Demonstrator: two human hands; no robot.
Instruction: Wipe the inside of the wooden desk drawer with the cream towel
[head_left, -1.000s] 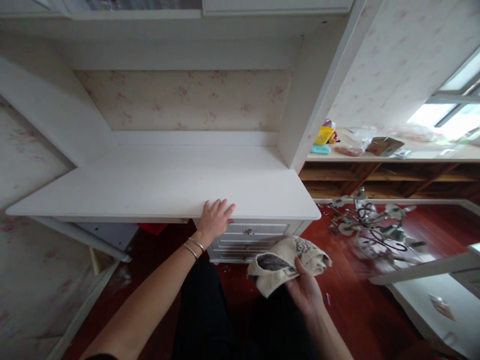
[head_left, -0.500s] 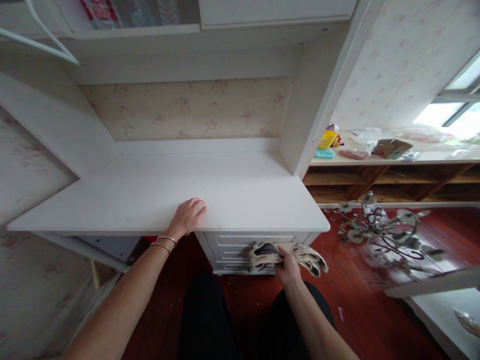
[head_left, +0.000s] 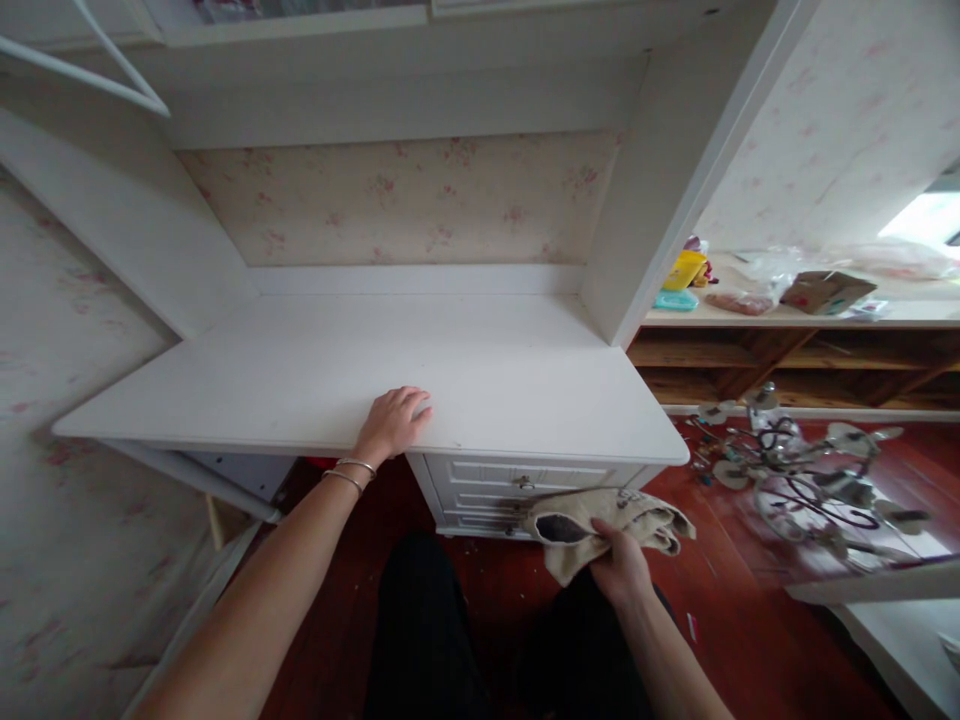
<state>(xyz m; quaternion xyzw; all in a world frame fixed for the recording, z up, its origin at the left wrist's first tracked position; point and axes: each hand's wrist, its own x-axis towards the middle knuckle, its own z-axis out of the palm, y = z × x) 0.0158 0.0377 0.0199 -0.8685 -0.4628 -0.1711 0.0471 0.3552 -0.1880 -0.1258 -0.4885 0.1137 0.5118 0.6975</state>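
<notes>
My left hand rests on the front part of the white desk top, palm down, fingers loosely bent on the surface and holding nothing. Two thin bangles circle that wrist. In front of the desk's drawers, my right hand grips a folded beige cloth. Dark markings show on the cloth, and a fold gapes at its left end over a dark inside. Part of the drawer fronts is covered by it.
White side panels and an upper cabinet frame the desk. At right, a low wooden shelf carries a yellow container, plastic bags and a cardboard box. A chandelier with several arms lies on the red floor. A white wire shape hangs upper left.
My right hand has lowered slightly, and the cloth hangs more spread, its left fold wider. My left hand stays on the desk near its front edge. The view has shifted a little.
</notes>
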